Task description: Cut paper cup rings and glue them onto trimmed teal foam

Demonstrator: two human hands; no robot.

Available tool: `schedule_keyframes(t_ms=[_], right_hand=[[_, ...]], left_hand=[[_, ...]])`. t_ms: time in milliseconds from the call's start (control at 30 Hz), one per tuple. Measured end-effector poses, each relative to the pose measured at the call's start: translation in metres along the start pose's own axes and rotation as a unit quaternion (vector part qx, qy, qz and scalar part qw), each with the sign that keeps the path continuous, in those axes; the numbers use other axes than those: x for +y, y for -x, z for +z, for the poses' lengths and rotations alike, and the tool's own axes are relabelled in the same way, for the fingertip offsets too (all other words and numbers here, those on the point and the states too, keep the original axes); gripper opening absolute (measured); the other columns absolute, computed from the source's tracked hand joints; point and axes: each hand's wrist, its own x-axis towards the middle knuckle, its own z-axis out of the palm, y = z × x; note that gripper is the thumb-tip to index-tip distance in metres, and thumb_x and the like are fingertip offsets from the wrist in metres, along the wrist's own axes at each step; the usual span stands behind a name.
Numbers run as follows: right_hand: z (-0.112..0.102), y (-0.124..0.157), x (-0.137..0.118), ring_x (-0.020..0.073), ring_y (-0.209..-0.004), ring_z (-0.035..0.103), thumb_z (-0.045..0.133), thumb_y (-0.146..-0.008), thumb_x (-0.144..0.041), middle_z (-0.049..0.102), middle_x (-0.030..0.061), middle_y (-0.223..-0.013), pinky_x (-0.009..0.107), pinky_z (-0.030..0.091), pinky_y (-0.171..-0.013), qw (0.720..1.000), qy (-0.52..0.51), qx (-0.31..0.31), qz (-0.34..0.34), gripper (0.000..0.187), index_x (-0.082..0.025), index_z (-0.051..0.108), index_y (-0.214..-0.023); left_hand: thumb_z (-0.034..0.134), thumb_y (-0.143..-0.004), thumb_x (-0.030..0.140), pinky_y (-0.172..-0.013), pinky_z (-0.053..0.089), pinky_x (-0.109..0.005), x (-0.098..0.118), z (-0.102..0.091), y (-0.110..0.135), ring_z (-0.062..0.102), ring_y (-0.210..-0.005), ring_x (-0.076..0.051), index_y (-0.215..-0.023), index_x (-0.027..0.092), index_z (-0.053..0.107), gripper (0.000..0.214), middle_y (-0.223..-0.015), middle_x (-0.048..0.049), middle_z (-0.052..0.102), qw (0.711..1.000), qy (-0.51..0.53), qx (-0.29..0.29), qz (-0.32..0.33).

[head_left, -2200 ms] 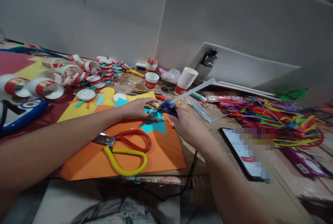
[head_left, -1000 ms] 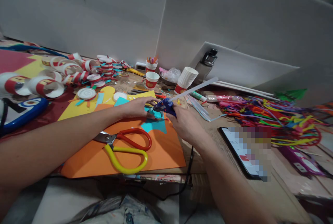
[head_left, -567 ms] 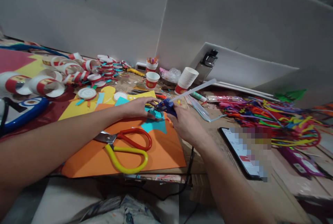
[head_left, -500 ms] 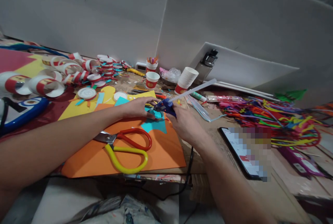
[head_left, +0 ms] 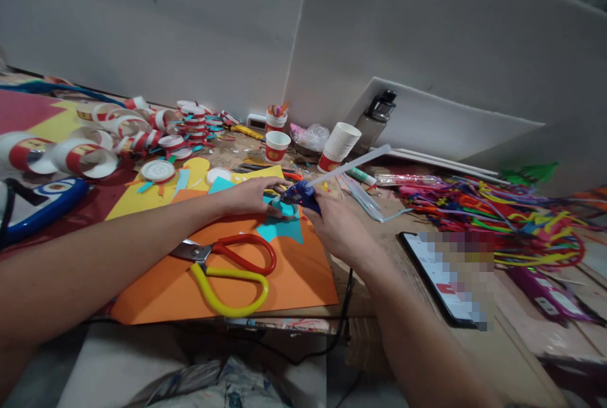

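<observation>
My right hand (head_left: 334,224) is wrapped round a blue glue gun (head_left: 301,195) with a long clear glue stick (head_left: 353,164) poking out of its back. Its nozzle points down at a small teal paper piece (head_left: 283,209). My left hand (head_left: 251,196) pinches that piece from the left, fingers closed on its edge. Under both lies a teal cut-out shape (head_left: 282,229) on an orange paper sheet (head_left: 289,275). The gun's black cord (head_left: 348,297) drops off the table's front edge.
Red and yellow scissors (head_left: 227,269) lie on the orange sheet. Paper cups (head_left: 276,145) and a cup stack (head_left: 337,146) stand behind, cut cup rings (head_left: 85,158) at the left. A phone (head_left: 439,278) and a heap of coloured pipe cleaners (head_left: 512,215) lie right.
The glue gun's nozzle has shifted slightly left over the teal piece. My left hand has stayed on it.
</observation>
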Motion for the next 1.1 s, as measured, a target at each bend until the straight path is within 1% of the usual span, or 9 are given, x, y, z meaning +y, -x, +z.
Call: schedule_keyframes(t_ms=[133, 333, 533, 633, 700, 867, 1000, 1033, 1100], right_hand=[[0.004, -0.002, 0.001, 0.0226, -0.096, 0.061, 0.048, -0.093, -0.027, 0.068, 0.0124, -0.108, 0.028, 0.041, -0.076, 1.000, -0.017, 0.001, -0.008, 0.026, -0.015, 0.060, -0.114], [0.001, -0.002, 0.007, 0.0219, -0.087, 0.062, 0.047, -0.093, -0.029, 0.069, 0.0118, -0.099, 0.028, 0.039, -0.068, 0.999, -0.040, -0.030, 0.013, 0.023, -0.014, 0.061, -0.104], [0.003, -0.003, 0.009, 0.0239, -0.089, 0.063, 0.047, -0.094, -0.032, 0.069, 0.0130, -0.098, 0.029, 0.041, -0.070, 0.999, -0.030, -0.004, 0.041, 0.025, -0.015, 0.061, -0.106], [-0.001, 0.000, 0.007, 0.0248, -0.091, 0.063, 0.049, -0.092, -0.029, 0.069, 0.0136, -0.101, 0.030, 0.041, -0.073, 0.999, -0.018, 0.007, 0.049, 0.025, -0.016, 0.061, -0.110], [-0.005, 0.003, 0.005, 0.0248, -0.091, 0.063, 0.049, -0.092, -0.027, 0.069, 0.0137, -0.102, 0.030, 0.042, -0.074, 0.999, -0.013, 0.009, 0.045, 0.023, -0.016, 0.062, -0.107], [-0.011, 0.008, 0.007, 0.0261, -0.085, 0.062, 0.048, -0.092, -0.029, 0.069, 0.0133, -0.099, 0.032, 0.041, -0.067, 0.999, -0.010, 0.005, 0.045, 0.022, -0.017, 0.062, -0.104], [-0.012, 0.006, 0.015, 0.0247, -0.083, 0.061, 0.048, -0.091, -0.032, 0.068, 0.0123, -0.098, 0.032, 0.042, -0.067, 0.998, -0.043, 0.013, 0.035, 0.021, -0.018, 0.060, -0.101], [-0.012, 0.005, 0.017, 0.0247, -0.085, 0.061, 0.048, -0.091, -0.032, 0.067, 0.0123, -0.100, 0.032, 0.042, -0.068, 0.998, -0.051, 0.018, 0.026, 0.020, -0.018, 0.060, -0.101], [-0.013, 0.004, 0.019, 0.0252, -0.088, 0.060, 0.048, -0.091, -0.031, 0.066, 0.0126, -0.103, 0.033, 0.043, -0.071, 0.998, -0.060, 0.023, 0.013, 0.020, -0.018, 0.059, -0.102]], left_hand=[[0.076, -0.063, 0.049, -0.099, 0.043, -0.034, -0.002, 0.000, -0.001, 0.058, -0.114, -0.024, -0.130, 0.024, 0.056, 0.075, -0.127, -0.0042, 0.062, 1.000, -0.013, 0.008, -0.001], [0.078, -0.061, 0.046, -0.098, 0.044, -0.035, -0.002, 0.001, 0.000, 0.058, -0.113, -0.025, -0.130, 0.023, 0.055, 0.076, -0.127, -0.0056, 0.062, 1.000, -0.011, 0.005, -0.010], [0.076, -0.064, 0.044, -0.095, 0.045, -0.033, -0.002, 0.001, 0.000, 0.060, -0.111, -0.023, -0.130, 0.020, 0.055, 0.074, -0.123, -0.0065, 0.064, 1.000, 0.016, 0.000, 0.000], [0.076, -0.064, 0.044, -0.095, 0.045, -0.032, -0.002, 0.000, 0.000, 0.060, -0.112, -0.022, -0.133, 0.021, 0.052, 0.077, -0.122, -0.0065, 0.065, 1.000, 0.020, -0.012, -0.004], [0.076, -0.064, 0.045, -0.097, 0.044, -0.033, -0.002, 0.000, 0.000, 0.060, -0.111, -0.022, -0.134, 0.022, 0.051, 0.078, -0.120, -0.0063, 0.065, 1.000, 0.015, -0.012, -0.010], [0.075, -0.065, 0.044, -0.098, 0.044, -0.033, -0.003, 0.001, 0.001, 0.059, -0.114, -0.023, -0.135, 0.022, 0.051, 0.077, -0.125, -0.0072, 0.063, 1.000, -0.005, -0.011, -0.001], [0.074, -0.066, 0.047, -0.103, 0.040, -0.034, 0.000, -0.010, 0.002, 0.051, -0.125, -0.026, -0.136, 0.021, 0.050, 0.078, -0.138, -0.0082, 0.054, 0.998, -0.060, -0.009, 0.003], [0.071, -0.069, 0.050, -0.105, 0.038, -0.035, 0.001, -0.015, 0.002, 0.049, -0.128, -0.026, -0.136, 0.021, 0.050, 0.075, -0.140, -0.0082, 0.052, 0.997, -0.081, -0.010, -0.001], [0.059, -0.081, 0.049, -0.106, 0.036, -0.035, 0.003, -0.026, 0.001, 0.048, -0.128, -0.025, -0.133, 0.020, 0.053, 0.060, -0.140, -0.0078, 0.053, 0.992, -0.123, -0.003, -0.019]])
